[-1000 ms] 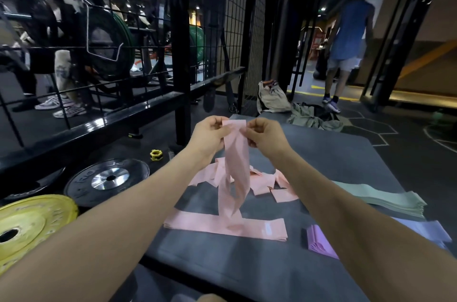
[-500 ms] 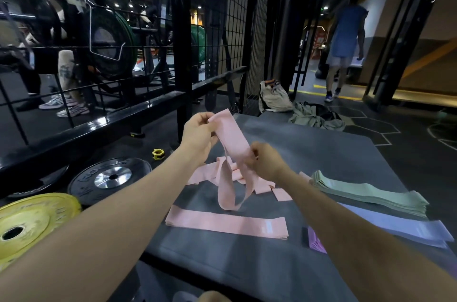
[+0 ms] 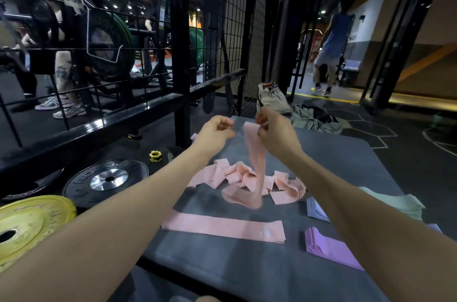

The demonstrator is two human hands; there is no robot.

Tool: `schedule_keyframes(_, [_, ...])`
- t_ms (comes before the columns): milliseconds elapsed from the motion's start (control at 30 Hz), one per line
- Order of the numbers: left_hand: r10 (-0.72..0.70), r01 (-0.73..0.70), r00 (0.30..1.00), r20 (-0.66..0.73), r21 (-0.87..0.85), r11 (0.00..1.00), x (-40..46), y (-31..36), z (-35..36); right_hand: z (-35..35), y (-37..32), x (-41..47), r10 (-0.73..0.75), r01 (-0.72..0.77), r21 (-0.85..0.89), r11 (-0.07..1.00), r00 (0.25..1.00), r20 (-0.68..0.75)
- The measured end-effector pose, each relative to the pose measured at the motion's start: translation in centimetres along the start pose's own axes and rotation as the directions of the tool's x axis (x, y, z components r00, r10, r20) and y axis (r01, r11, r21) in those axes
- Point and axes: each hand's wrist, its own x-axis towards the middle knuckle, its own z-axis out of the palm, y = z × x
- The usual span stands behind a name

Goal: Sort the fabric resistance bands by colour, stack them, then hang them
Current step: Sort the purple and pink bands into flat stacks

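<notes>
Our right hand [image 3: 277, 133] sits just above the middle of the frame, its grip pinching the top end of a pink band [image 3: 256, 153] between thumb and fingertips. That band hangs down in a long loop, and its lower end is blurred where it reaches the heap of loose pink bands [image 3: 232, 174] lying tangled at the centre of the frame. Whether the hanging loop touches the heap we cannot tell.

Our left hand [image 3: 215, 131] is level with the right one and just to its left, apart from the held band. Its fingers are curled in with the thumb against them; it seems to grip nothing, though the blur leaves this uncertain.

Below the heap, one flattened pink band [image 3: 222, 227] lies straight across the grey mat [image 3: 247, 272]. Right of it, at the lower right, sits a stack of purple bands [image 3: 329, 249], and above that a stack of lavender bands [image 3: 315, 210], partly hidden by our right forearm. A stack of pale green bands [image 3: 400, 205] shows at the right edge, past the forearm.

Left of the mat, on the floor, lie a black weight plate [image 3: 106, 180] and a yellow weight plate [image 3: 29, 225], with a small yellow collar [image 3: 155, 156] near the black one. A black wire grid [image 3: 123, 30] fills the upper left.
</notes>
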Motion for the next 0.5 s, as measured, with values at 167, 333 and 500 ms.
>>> schedule_keyframes(167, [-0.06, 0.057, 0.99, 0.13, 0.027, 0.998, -0.3, 1.4, 2.4, -0.7, 0.2, -0.2, -0.031, 0.032, 0.021, 0.999, 0.999, -0.011])
schedule_keyframes(333, [-0.077, 0.1, 0.977, 0.198, -0.111, 0.989, -0.6, 0.8, 3.0, -1.1, 1.6, -0.9, 0.083, -0.087, 0.024, 0.996, 0.985, 0.15])
schedule_keyframes(500, [-0.087, 0.111, 0.986, 0.144, -0.169, 0.979, -0.6, 0.4, 2.4, -0.7, 2.8, -1.8, 0.079, -0.086, 0.032, 0.996, 0.983, 0.167])
